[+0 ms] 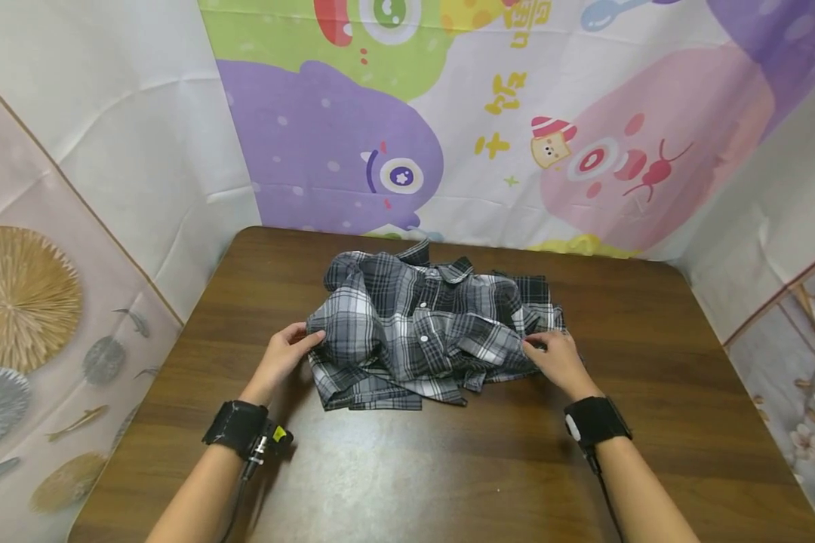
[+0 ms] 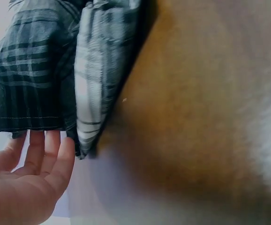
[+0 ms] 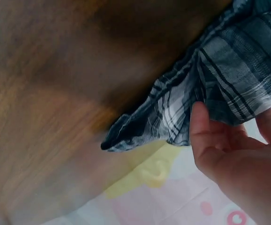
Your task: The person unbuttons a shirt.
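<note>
A grey, black and white plaid button-up shirt (image 1: pixel 407 324) lies bunched and wrinkled on the wooden table, its collar toward the far edge and white buttons down the middle. At the shirt's left side my left hand (image 1: pixel 290 353) pinches a sleeve end; in the left wrist view the stitched cuff (image 2: pixel 30 110) sits between thumb and fingers (image 2: pixel 46 154). On the other side my right hand (image 1: pixel 555 360) grips the opposite sleeve, and the right wrist view has the sleeve fabric (image 3: pixel 248 70) between my thumb and fingers. Layers of cloth lie folded beneath both sleeves.
The brown wooden table (image 1: pixel 407 467) has rounded far corners. Behind it hangs a cartoon-printed curtain (image 1: pixel 339 151), with patterned cloth panels on both sides. Each wrist carries a black strap (image 1: pixel 239 426) with a cable trailing back along the forearm.
</note>
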Motion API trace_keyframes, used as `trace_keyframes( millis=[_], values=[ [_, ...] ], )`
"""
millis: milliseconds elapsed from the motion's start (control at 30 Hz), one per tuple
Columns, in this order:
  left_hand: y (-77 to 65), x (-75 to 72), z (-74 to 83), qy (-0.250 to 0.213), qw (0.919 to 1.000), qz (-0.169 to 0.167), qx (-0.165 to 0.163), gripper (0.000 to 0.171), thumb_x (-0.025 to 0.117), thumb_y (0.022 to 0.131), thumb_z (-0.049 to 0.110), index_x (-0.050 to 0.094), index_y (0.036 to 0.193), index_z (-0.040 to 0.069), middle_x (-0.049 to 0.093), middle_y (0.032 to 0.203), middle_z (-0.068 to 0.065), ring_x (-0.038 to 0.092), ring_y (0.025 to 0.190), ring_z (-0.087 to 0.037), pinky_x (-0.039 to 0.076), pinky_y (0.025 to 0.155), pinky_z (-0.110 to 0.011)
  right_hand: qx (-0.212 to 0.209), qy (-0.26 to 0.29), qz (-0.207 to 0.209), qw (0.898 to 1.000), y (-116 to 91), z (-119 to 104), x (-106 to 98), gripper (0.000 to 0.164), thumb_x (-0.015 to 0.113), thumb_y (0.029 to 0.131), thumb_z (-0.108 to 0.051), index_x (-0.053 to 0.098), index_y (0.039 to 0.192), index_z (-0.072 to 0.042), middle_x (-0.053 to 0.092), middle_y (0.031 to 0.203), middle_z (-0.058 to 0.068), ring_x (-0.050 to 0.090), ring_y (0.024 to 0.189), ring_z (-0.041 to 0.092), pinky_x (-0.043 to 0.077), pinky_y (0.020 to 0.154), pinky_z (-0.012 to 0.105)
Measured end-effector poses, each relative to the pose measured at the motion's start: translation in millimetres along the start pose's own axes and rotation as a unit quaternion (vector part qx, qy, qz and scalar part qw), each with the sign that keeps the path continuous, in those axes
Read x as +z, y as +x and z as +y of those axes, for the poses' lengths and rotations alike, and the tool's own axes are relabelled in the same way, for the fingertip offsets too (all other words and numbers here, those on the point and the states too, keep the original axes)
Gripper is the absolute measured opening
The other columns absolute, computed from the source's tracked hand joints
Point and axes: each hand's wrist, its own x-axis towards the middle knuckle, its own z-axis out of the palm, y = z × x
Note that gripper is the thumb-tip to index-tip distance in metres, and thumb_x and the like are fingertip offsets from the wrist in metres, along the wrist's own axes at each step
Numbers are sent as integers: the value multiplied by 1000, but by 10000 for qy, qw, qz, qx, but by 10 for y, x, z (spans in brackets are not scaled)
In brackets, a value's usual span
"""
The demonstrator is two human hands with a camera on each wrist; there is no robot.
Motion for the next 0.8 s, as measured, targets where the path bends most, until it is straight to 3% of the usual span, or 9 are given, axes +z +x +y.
trace_keyframes(
  millis=[133,367,533,800],
  values=[
    [-8,41,-60,-41,9995,178,266,34,62,89,23,56,110,-3,59,95,-2,51,84,-6,42,76,-19,-228,-265,166,9992,-7,-9,103,25,62,82,-15,68,97,5,64,102,26,48,102,42,30,93,53],
    [-12,82,-111,-144,9989,341,303,29,63,88,21,56,103,-2,55,87,5,49,81,-7,39,74,-20,-206,-454,391,9980,-33,-67,200,15,64,79,-11,70,88,0,61,96,21,48,99,39,34,86,52],
    [0,98,-100,-288,9975,541,346,25,62,89,24,55,93,1,50,77,8,46,75,-8,38,68,-22,111,-479,372,9981,-48,-95,186,14,61,84,-14,68,89,-3,60,99,19,47,102,39,34,82,53],
    [27,28,-3,-720,9912,1099,145,22,60,90,26,54,90,5,48,75,10,44,73,-7,37,64,-21,486,-173,679,9964,-53,-55,-4,18,49,94,-15,56,95,1,59,85,18,52,91,36,30,82,51]
  ],
)
